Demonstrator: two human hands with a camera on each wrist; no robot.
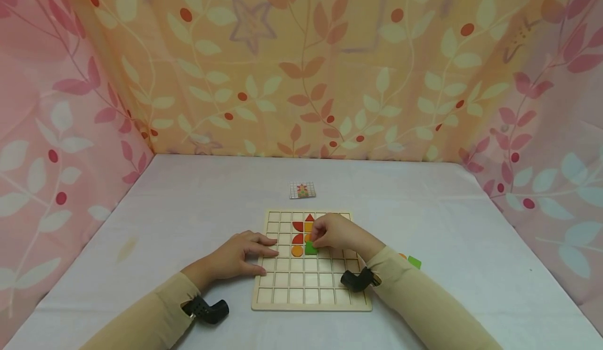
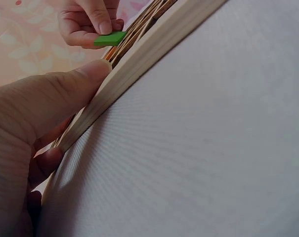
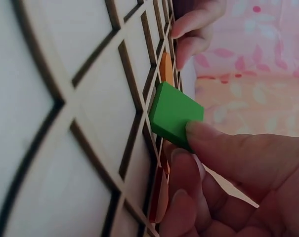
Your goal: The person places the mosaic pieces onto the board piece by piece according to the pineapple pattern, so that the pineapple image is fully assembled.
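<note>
Landmark: the pale wooden grid board.

Right hand: over the board's middle, thumb and fingertips pinching a flat green square tile. The tile is in that grip, above a middle column of the board, just right of a round orange disc lying in a cell. Its sides look about equal, so no long axis stands out. Key relation: the tile's face is tilted to the board, with its free end projecting from the fingertips toward the disc side. Whether an edge touches the board: cannot tell.

Left hand: at the board's left edge, fingers spread and extended over the outer cells, thumb on the rim; no tile in it. The right hand is the nearer to the tile, being on it.

Farther up the board: two red quarter-round tiles, a yellow-orange square tile and, topmost, a red triangular tile. Beyond the board's far edge: a small printed grid card. Off its right side: a loose green tile.
</note>
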